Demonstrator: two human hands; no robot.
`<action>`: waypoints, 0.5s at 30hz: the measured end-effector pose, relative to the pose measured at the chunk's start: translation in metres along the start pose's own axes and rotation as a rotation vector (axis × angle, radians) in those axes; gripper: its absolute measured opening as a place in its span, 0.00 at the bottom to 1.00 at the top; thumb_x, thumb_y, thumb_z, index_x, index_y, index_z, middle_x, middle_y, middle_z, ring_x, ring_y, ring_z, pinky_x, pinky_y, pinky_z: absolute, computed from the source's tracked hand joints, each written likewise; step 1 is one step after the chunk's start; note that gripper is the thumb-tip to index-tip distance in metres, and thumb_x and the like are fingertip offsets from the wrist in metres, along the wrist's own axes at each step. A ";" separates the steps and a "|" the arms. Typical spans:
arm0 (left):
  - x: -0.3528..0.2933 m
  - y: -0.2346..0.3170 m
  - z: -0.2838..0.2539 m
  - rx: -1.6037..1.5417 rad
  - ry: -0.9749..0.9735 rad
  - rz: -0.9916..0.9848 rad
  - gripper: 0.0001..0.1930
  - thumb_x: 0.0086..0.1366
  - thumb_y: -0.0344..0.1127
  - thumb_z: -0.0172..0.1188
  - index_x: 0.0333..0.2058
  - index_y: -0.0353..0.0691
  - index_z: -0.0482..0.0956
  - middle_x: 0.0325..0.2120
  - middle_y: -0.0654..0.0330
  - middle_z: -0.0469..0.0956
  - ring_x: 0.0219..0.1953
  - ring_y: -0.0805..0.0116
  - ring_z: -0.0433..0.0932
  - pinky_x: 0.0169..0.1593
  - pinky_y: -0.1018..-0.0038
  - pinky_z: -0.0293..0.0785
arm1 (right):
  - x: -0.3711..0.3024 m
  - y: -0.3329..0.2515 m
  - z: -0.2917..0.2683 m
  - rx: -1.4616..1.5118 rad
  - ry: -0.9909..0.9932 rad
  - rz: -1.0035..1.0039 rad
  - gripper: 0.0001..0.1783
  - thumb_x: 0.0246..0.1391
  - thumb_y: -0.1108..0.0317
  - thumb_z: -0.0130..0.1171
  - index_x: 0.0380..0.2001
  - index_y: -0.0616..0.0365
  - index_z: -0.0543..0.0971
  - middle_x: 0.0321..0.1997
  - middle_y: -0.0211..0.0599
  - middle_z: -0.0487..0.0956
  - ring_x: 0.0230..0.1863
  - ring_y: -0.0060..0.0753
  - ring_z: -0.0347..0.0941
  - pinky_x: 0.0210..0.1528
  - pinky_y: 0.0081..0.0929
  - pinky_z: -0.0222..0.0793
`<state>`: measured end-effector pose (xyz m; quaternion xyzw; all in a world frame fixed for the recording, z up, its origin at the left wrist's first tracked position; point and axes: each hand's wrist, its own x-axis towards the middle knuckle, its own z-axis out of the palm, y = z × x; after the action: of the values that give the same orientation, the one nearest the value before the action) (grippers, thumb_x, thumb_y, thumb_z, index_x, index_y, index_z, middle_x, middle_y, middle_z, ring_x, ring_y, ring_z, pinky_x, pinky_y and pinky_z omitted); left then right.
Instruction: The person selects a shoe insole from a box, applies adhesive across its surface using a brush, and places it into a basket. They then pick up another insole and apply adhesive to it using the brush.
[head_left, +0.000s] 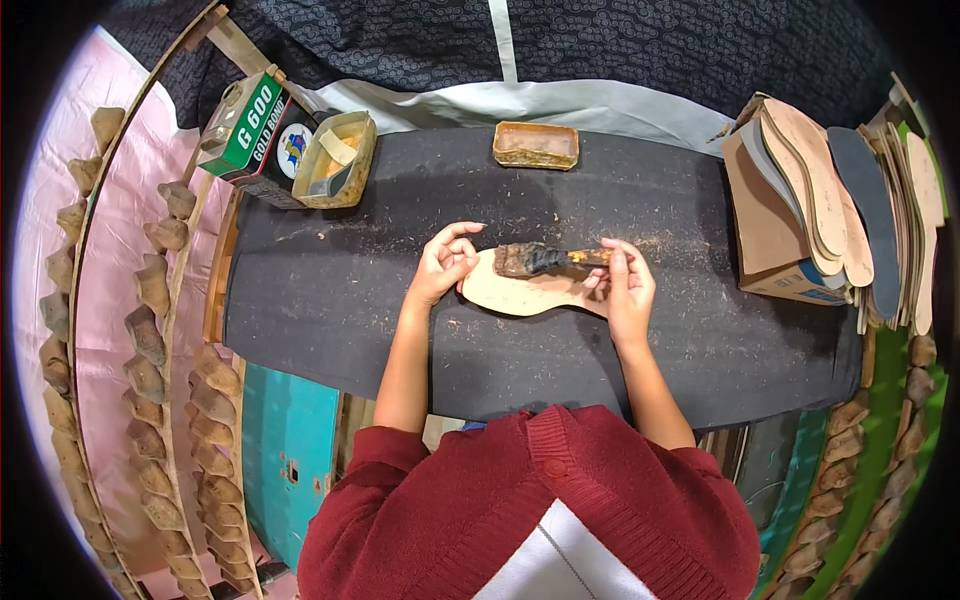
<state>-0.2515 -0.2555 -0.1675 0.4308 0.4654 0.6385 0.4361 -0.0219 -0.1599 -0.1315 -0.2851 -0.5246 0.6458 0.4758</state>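
A tan, sole-shaped insole (510,296) lies over the middle of the dark table, its wide end to the left. My left hand (443,266) pinches that wide end at its edge, fingers curled. In my right hand (626,290) is a glue brush (545,261), gripped by its stained handle between thumb and fingers. The brush's broad, brown-caked head rests over the insole's upper part, pointing left. Part of the insole's narrow end is hidden behind my right hand.
Small scraps dot the black tabletop (330,300). A green-and-black can (240,130) and a crusted tub (365,165) stand far left; a shallow amber-edged dish (536,146) sits at the back. At right, a cardboard box (750,215) holds stacked insoles (805,170). Racks of shoe lasts (145,335) flank the table.
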 end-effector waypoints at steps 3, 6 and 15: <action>-0.001 0.001 0.000 0.007 0.009 -0.018 0.21 0.50 0.24 0.51 0.45 0.31 0.61 0.17 0.66 0.67 0.15 0.86 0.63 0.15 0.90 0.60 | 0.000 -0.002 -0.004 0.031 -0.042 -0.003 0.12 0.53 0.66 0.44 0.37 0.62 0.69 0.26 0.30 0.70 0.22 0.14 0.66 0.22 0.10 0.62; 0.000 0.006 0.004 0.016 -0.001 -0.035 0.21 0.50 0.23 0.51 0.45 0.32 0.61 0.17 0.66 0.67 0.14 0.86 0.63 0.15 0.90 0.59 | 0.004 -0.005 -0.013 -0.025 0.025 -0.068 0.10 0.53 0.67 0.44 0.35 0.62 0.70 0.27 0.29 0.70 0.19 0.12 0.64 0.19 0.09 0.60; -0.002 0.008 0.003 0.015 -0.009 -0.034 0.20 0.50 0.23 0.51 0.45 0.32 0.61 0.16 0.67 0.66 0.14 0.86 0.63 0.14 0.90 0.59 | 0.016 -0.015 -0.034 -0.107 0.231 -0.189 0.09 0.52 0.68 0.45 0.29 0.61 0.72 0.27 0.28 0.72 0.14 0.09 0.59 0.15 0.07 0.57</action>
<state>-0.2496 -0.2587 -0.1594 0.4286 0.4755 0.6256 0.4458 0.0059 -0.1318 -0.1247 -0.3318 -0.5245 0.5321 0.5760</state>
